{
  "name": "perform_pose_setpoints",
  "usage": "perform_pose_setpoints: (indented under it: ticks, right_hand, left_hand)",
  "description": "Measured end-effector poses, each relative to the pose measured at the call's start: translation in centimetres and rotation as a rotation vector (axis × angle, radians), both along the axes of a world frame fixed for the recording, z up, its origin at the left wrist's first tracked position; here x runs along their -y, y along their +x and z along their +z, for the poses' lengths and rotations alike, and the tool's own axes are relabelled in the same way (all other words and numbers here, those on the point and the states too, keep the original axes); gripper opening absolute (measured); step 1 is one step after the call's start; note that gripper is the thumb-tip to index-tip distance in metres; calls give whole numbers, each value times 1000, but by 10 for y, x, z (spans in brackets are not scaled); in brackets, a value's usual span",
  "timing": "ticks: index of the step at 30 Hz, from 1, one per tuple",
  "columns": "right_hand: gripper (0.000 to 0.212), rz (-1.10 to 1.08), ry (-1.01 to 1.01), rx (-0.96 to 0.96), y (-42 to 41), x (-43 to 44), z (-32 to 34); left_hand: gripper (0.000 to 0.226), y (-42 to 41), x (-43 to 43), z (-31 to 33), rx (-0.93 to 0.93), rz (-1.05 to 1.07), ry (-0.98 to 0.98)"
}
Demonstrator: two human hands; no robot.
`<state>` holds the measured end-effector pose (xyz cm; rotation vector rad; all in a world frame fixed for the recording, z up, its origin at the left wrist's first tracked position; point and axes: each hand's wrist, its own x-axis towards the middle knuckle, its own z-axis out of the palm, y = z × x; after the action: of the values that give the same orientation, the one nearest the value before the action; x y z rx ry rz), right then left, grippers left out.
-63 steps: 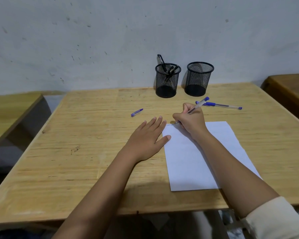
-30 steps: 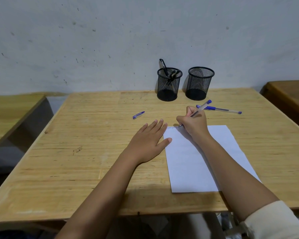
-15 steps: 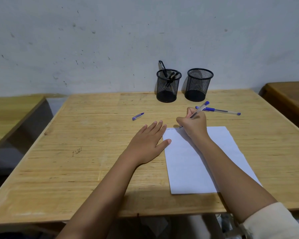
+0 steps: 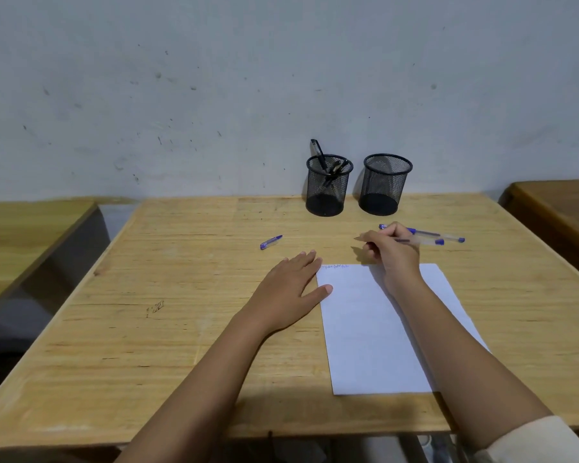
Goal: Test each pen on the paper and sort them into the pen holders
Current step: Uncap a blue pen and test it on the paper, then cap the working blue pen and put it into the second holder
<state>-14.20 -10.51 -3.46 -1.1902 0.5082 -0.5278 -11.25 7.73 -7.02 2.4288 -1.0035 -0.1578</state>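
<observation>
And the pen comes off the page! The right hand (image 4: 393, 252) has lifted from the paper (image 4: 381, 329), fingers still pinched round the pen (image 4: 425, 241). Its tip now points to nine o'clock, above the table (image 4: 181, 329). A blue scribble (image 4: 335, 266) runs along the paper's top edge, so this one writes, I'd say: test done, sorting next. The left hand (image 4: 291, 292) stays flat, fingers straight, thumb touching the paper's left edge. At twelve o'clock wait the left holder (image 4: 328, 192), with dark pens inside, and the right holder (image 4: 385, 188), seemingly empty. A spare pen (image 4: 425, 232) lies just behind the right hand, a loose cap (image 4: 270, 242) at eleven o'clock of the left.
</observation>
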Motion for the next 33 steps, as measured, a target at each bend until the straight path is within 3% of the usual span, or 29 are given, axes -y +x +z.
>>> perform_pose_setpoints:
  ticks: [2,4,6,10,14,18,23,25,33]
  right_hand:
    - [19,37,77,42,-2,8,3]
    - [5,67,88,82,-4,17,6]
    - [8,87,75,98,-5,26,9]
    - [10,104,82,101,-7,33,13]
    - [11,176,92,91,-11,32,13]
    - [12,213,109,90,-17,27,17]
    - [4,298,86,77,-21,16,24]
    - [4,319,73,76,-22,12,27]
    - [5,381,62,108,-28,10,36]
  left_hand:
    - [52,4,-3,4,-79,65,-199]
    - [47,14,-6,10,1,155,-303]
    - [46,29,-9,14,95,256,-270]
    - [37,53,-10,9,173,375,-25]
    - [27,59,-5,4,197,391,-116]
    - [16,51,-2,15,65,367,-339]
    - [9,24,12,37,-276,238,-645]
    - [11,17,17,45,-364,214,-701]
    - [19,9,26,64,-395,116,-745]
